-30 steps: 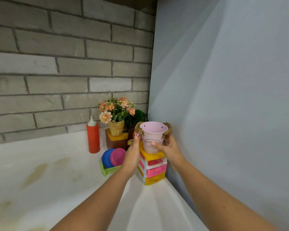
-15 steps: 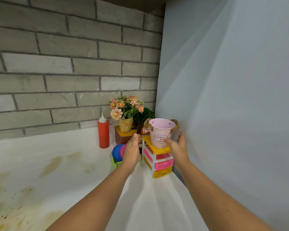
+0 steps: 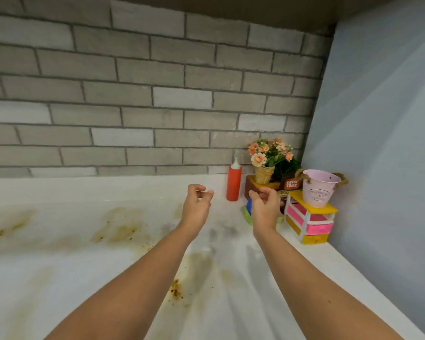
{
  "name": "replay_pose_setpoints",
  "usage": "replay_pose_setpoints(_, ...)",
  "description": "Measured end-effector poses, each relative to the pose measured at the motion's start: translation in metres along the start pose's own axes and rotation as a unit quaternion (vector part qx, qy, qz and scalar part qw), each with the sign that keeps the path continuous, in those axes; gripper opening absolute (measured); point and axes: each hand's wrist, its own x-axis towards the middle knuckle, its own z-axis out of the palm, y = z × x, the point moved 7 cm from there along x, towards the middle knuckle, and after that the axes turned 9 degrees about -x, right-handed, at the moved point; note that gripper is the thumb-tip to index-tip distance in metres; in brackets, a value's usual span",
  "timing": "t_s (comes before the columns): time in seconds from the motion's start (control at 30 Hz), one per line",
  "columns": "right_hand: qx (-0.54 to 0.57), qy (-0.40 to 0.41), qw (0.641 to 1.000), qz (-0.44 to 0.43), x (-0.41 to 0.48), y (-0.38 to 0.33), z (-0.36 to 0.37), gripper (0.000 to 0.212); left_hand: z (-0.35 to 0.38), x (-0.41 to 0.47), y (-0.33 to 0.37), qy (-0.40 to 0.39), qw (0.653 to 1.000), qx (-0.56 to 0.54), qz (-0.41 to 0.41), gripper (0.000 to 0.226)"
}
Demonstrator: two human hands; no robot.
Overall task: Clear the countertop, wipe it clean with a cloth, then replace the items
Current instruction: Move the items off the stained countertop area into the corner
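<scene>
Surface (image 3: pixel 59 266): brown stains, unwiped | pink pail (image 3: pixel 319 190): atop drawer stack (image 3: pixel 309 222), far-right corner | left hand (image 3: pixel 196 204), right hand (image 3: pixel 264 207): grip loose, empty | risk: pail perched high, a wiping knock could topple it.

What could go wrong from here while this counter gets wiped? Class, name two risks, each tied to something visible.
1. The pink bucket stands on top of the small drawer stack in the corner; a bump while wiping nearby could well topple it.
2. The red bottle is tall and narrow, at the edge of that crowded corner; a passing cloth might knock it over.
</scene>
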Motion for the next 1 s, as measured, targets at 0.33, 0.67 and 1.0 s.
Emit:
replay_pose_setpoints(0.33, 0.049, -0.177, 0.983, -0.005, -0.172, -0.055, 0.171, 0.024, -0.253, -0.053, 0.033, 0.147, 0.988, 0.049, 0.010, 0.013)
replay_pose_setpoints(0.67, 0.066, -0.321, 0.944, -0.034, -0.295, -0.095, 0.316, 0.024, -0.439, -0.089, 0.048, 0.295, 0.952, 0.079, 0.018, 0.013)
replay_pose_setpoints(1.0, 0.068, -0.458, 0.885, -0.054, -0.375, -0.128, 0.442, 0.024, -0.569, -0.105, 0.056, 0.415, 0.903, 0.111, 0.007, 0.007)
